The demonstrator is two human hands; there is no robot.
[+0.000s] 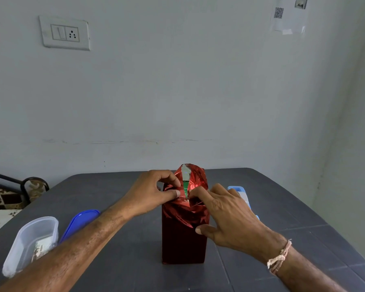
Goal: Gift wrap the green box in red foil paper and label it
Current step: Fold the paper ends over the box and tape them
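Observation:
The green box stands upright in the middle of the dark table, wrapped in red foil paper; only a thin green strip shows through a gap at its top. Above the gap a foil flap sticks up with its silver underside showing. My left hand pinches the crumpled foil at the top left with thumb and fingers. My right hand holds the top right: its fingers press the foil down beside the gap and its thumb rests on the box's front face.
A clear plastic container with small items inside lies at the left, its blue lid beside it. A light blue object sits behind my right hand. The grey table meets the wall at the back.

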